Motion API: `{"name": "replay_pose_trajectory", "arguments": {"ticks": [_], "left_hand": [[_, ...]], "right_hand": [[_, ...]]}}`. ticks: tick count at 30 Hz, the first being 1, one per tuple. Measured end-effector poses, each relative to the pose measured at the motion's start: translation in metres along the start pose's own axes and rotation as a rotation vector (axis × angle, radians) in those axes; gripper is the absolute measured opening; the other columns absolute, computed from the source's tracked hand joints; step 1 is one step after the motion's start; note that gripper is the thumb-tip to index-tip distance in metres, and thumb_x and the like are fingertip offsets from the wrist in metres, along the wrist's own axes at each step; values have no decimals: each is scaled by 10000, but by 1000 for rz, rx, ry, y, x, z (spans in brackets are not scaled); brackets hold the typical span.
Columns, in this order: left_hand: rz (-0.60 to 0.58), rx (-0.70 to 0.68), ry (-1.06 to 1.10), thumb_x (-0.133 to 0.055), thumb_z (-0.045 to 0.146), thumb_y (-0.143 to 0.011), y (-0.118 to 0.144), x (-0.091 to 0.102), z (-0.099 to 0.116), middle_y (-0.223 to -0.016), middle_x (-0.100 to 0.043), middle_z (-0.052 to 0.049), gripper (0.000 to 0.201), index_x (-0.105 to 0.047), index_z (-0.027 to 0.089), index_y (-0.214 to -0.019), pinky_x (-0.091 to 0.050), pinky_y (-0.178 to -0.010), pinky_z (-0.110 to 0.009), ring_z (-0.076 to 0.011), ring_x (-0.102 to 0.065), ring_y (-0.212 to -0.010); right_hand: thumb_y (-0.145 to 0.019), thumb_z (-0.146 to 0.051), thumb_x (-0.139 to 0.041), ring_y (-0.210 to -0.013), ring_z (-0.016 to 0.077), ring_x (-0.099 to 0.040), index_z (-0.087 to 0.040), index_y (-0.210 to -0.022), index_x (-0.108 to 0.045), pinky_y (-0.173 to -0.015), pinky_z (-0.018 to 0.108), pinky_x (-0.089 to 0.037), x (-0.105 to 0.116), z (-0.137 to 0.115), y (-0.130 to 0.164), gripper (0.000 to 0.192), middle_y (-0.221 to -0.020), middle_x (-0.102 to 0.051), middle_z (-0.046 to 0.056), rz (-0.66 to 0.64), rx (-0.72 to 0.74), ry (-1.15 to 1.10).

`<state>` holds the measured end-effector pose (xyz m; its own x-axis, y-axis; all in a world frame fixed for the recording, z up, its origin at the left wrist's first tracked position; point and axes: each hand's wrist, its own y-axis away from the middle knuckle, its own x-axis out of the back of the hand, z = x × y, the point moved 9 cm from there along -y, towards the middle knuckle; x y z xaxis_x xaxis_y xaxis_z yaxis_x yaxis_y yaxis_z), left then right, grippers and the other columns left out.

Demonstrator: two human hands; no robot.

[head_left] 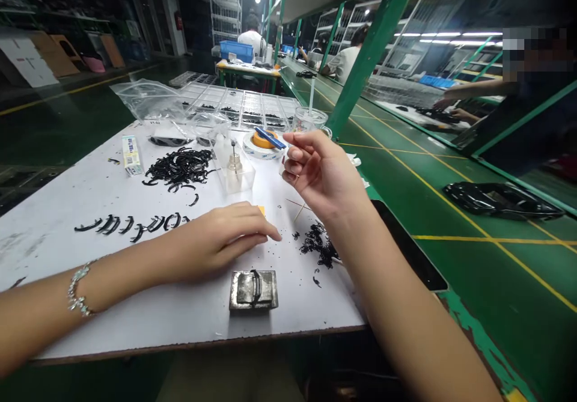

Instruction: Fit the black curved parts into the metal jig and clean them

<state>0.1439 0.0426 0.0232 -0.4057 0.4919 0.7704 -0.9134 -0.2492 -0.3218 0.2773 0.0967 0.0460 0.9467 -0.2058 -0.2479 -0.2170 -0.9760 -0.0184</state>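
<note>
My left hand (237,234) rests low over the white tabletop, palm down with its fingers stretched to the right; nothing shows in it. My right hand (327,173) is raised with fingers curled in; a whitish bit shows at the fingertips, too small to name. In front of me sits a small metal block (267,291) with a curved black piece (256,286) lying across its top. Small black bits (319,243) lie scattered under my right wrist. Beyond my left forearm runs a row of curved black strips (128,225), partly hidden by the hand.
A heap of black strips (180,166) lies behind the row. Around it are a clear box with a small bottle (234,170), orange tape (264,140), a small carton (131,155), plastic bags (153,104) and a divided tray (238,101). A green post (374,47) rises at right.
</note>
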Motion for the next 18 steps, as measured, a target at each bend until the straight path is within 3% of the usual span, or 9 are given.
{"name": "replay_pose_trajectory", "arguments": {"ticks": [5, 10, 14, 18], "left_hand": [[-154, -189, -223, -452, 38, -915, -20, -29, 0, -1113, -544, -74, 528, -613, 340, -1317, -440, -839, -293, -202, -528, -943], [-279, -335, -359, -439, 85, -975, -35, -49, 10, -1125, -547, -94, 504, -589, 369, -1362, -419, -794, -318, -219, -534, -917], [-362, -312, -378, -447, 108, -1004, -41, -58, 12, -1155, -571, -112, 458, -609, 354, -1355, -443, -802, -318, -227, -564, -944], [-360, -286, -330, -483, 106, -981, -38, -59, 8, -1199, -576, -114, 436, -622, 343, -1320, -473, -863, -347, -244, -579, -993]], "right_hand": [[-890, -221, -530, -490, 93, -362, -204, -820, -613, -496, 235, -368, -6, 6, 2, 109, -605, -443, -50, -51, -61, -80], [-869, -217, -559, -494, 88, -358, -192, -802, -614, -514, 242, -357, -6, 14, 0, 91, -613, -450, -57, -77, -108, -159], [-869, -212, -584, -506, 80, -366, -182, -806, -641, -527, 237, -352, -8, 12, 2, 90, -633, -473, -53, -121, -104, -237], [-874, -234, -609, -538, 82, -393, -184, -791, -662, -537, 234, -359, -13, 6, 8, 110, -657, -525, -42, -171, -88, -244]]}}
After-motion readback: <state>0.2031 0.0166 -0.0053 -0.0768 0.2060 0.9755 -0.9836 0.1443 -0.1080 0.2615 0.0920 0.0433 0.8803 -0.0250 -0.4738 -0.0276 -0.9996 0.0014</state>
